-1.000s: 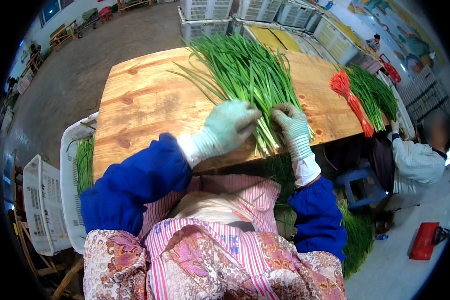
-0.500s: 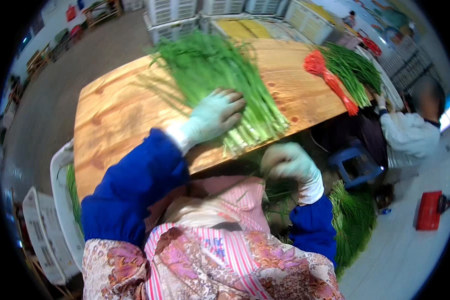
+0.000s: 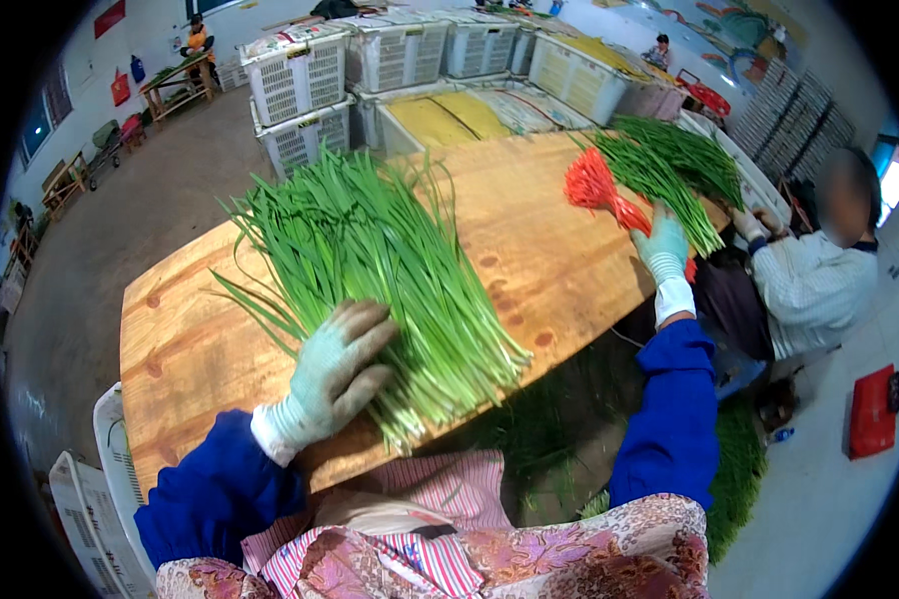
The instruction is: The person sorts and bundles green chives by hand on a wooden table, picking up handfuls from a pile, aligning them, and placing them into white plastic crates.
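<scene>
Leaves (image 3: 370, 250): spread on the desk (image 3: 185, 334), stem ends by its near edge.
Left hand (image 3: 332, 371): laid on their left side; fingers loosely parted, nothing gripped.
Red ties (image 3: 591, 182): placed beside a second bunch (image 3: 669, 170).
Right hand (image 3: 662, 245): set against the ties; finger closure cannot be told.

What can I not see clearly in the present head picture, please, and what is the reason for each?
All in the head view:
- Grip of the right hand on the red strips: hidden by the back of that hand, which also covers part of the strips.
- Palm of the left hand and the green stalks beneath it: hidden by that hand.
- White crate, lower left: cut off at the picture's lower rim.
- Far person, upper left: too small for finger detail.
</scene>
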A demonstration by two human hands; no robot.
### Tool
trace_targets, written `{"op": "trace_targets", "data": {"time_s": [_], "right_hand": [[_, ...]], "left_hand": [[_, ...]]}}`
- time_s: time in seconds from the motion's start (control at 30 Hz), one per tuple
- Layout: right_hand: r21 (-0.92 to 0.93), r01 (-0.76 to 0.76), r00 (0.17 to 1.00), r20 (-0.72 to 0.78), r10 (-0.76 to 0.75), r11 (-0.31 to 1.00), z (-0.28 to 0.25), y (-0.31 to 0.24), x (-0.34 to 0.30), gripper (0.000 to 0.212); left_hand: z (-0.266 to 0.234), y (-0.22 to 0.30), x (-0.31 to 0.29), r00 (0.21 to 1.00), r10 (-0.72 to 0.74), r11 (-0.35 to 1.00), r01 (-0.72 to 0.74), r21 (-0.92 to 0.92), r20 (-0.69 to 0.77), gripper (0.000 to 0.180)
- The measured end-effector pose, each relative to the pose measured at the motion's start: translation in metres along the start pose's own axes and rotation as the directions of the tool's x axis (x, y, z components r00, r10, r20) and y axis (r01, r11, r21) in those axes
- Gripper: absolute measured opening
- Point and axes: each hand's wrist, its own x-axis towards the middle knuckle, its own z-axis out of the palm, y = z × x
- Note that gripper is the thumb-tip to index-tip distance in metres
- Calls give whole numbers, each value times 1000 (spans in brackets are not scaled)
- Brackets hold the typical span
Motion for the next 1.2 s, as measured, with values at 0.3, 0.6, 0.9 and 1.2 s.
{"op": "trace_targets", "data": {"time_s": [0.3, 0.6, 0.9, 1.2], "right_hand": [[171, -39, 988, 153, 12, 984, 23, -23, -8, 35], [764, 290, 940, -116, -320, 576, -88, -119, -80, 28], [815, 350, 902, -161, -400, 463, -130, -152, -111, 32], [767, 389, 881, -149, -449, 510, -148, -165, -123, 31]], "left_hand": [[-31, 14, -4, 957, -179, 979, 150, -138, -229, 39], [-34, 34, 58, 691, -711, 236, 406, -883, 128, 33], [-44, 40, 40, 711, -701, 267, 329, -906, 52, 37], [-43, 29, 27, 692, -722, 281, 333, -900, 31, 28]]}}
